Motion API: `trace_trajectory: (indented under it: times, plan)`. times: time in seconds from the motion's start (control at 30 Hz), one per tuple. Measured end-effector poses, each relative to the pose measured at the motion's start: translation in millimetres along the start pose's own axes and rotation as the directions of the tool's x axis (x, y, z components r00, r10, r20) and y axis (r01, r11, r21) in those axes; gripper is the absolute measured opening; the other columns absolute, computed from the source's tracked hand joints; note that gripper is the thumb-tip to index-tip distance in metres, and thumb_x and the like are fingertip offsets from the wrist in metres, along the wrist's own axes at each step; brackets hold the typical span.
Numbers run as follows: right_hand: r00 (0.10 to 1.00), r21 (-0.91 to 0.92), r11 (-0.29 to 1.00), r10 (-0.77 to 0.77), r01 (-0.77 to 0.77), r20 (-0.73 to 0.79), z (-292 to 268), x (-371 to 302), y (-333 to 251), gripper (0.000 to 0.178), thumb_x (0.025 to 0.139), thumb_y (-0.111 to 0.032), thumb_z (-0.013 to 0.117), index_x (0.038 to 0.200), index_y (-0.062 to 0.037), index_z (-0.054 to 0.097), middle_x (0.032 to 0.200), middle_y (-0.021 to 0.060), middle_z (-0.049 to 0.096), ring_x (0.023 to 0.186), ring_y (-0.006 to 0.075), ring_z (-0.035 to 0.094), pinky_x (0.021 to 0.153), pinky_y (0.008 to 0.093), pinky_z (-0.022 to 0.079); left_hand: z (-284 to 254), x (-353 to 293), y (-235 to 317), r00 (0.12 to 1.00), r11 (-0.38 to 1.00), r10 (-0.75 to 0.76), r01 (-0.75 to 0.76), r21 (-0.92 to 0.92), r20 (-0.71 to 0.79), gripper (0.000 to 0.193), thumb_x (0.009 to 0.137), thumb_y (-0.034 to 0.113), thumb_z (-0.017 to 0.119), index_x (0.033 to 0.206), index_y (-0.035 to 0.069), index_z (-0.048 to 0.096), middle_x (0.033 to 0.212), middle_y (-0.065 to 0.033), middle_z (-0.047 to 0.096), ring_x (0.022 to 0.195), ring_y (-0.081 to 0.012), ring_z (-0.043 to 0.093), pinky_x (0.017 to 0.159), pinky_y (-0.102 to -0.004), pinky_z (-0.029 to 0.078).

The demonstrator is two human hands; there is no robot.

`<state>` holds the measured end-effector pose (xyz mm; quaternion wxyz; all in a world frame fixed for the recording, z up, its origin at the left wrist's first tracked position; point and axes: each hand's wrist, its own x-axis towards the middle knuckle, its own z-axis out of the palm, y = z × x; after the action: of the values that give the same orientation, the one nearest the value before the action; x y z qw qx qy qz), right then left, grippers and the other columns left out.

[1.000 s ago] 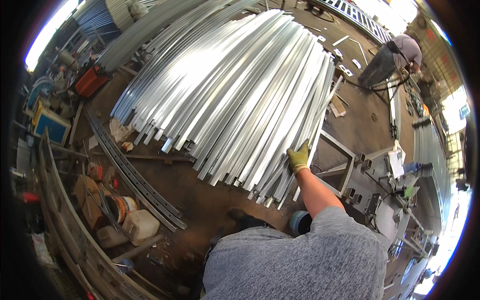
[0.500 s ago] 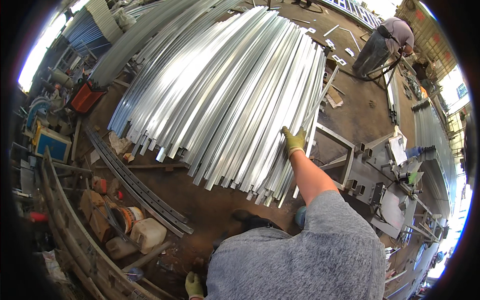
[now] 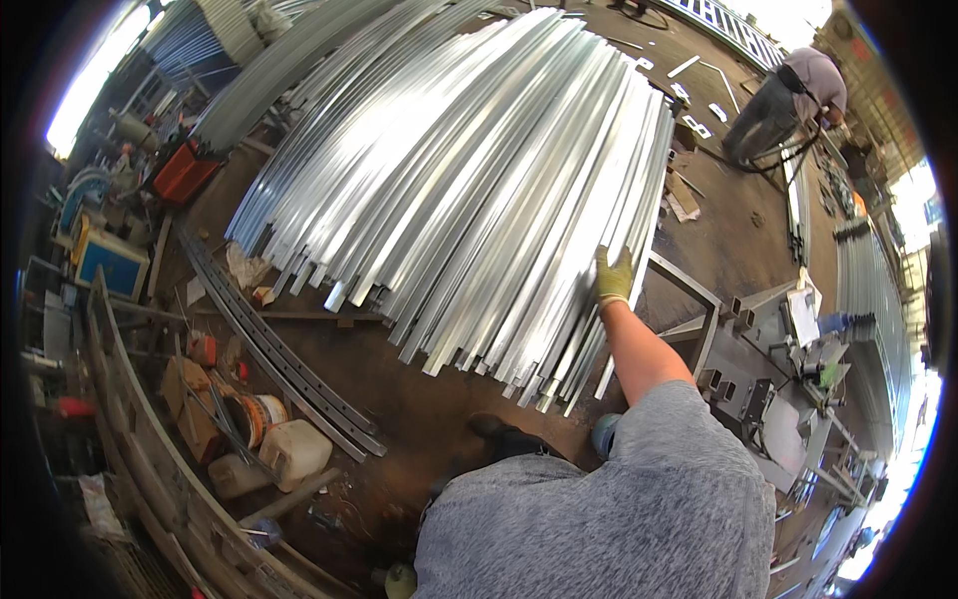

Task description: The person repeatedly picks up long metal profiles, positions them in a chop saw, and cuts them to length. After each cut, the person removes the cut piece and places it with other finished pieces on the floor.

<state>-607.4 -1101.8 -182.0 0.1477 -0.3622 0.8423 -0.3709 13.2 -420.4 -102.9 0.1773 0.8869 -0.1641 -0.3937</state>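
A wide layer of long, shiny metal tubes [image 3: 469, 210] lies side by side, their near ends uneven. My right hand [image 3: 615, 277], in a yellow-green work glove, reaches to the right edge of this pile. Its thumb and fingers straddle a tube there, closed on it near the tube's front end; the fingertips are partly hidden. At the bottom edge, low beside my body, hangs my left hand [image 3: 400, 581], also gloved. Only a bit of it shows, and its fingers cannot be made out.
On the right stands a steel frame and bench [image 3: 743, 344] with square tube ends. Another person [image 3: 788, 100] bends over work at the far right. Dark perforated rails [image 3: 279, 349], a white jerrycan [image 3: 296, 451] and a long curved metal frame [image 3: 135, 414] lie to the left.
A tube that lay askew at the pile's right edge now runs in line with the others. My right hand stays at that edge. My left hand has sunk mostly out of view.
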Motion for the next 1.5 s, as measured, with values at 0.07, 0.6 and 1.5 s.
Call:
trace_trajectory:
  times: [0.07,0.6,1.5]
  plan:
    - [0.997,0.11,0.993,0.038,-0.045,0.061,0,10,18,0.11,0.113,-0.071,0.081,0.185,0.0066,0.051,0.189,0.0353,0.055,0.177,0.0513,0.051,0.147,0.0518,0.04,-1,-8,-10,0.999,0.999,-0.01,0.008,-0.052,-0.03,0.044,0.112,0.035,0.081,0.134,-0.002,0.084,0.128,-0.0214,0.09,0.121,-0.0366,0.085,0.106,-0.0497,0.066]
    - [0.527,0.303,0.621,-0.78,0.723,0.338,130,-100,-205,0.057,0.125,-0.028,0.067,0.177,-0.0053,0.061,0.179,0.0241,0.07,0.157,0.0421,0.073,0.133,0.0605,0.058,216,-324,-214,0.778,0.776,-0.561,0.613,-0.148,0.283,0.057,0.123,0.048,0.06,0.172,0.022,0.074,0.168,-0.0184,0.078,0.151,-0.0389,0.077,0.123,-0.0556,0.063]
    - [-0.368,0.71,-0.023,-0.867,0.704,0.338,-37,-685,-292,0.052,0.127,-0.02,0.07,0.173,0.0044,0.07,0.18,0.0248,0.07,0.165,0.0384,0.067,0.142,0.0504,0.051,75,-637,-701,-0.037,0.03,-0.994,0.822,-0.569,-0.106,0.081,0.122,0.011,0.054,0.198,0.033,0.034,0.188,-0.0152,0.061,0.151,-0.0464,0.079,0.123,-0.0555,0.066]
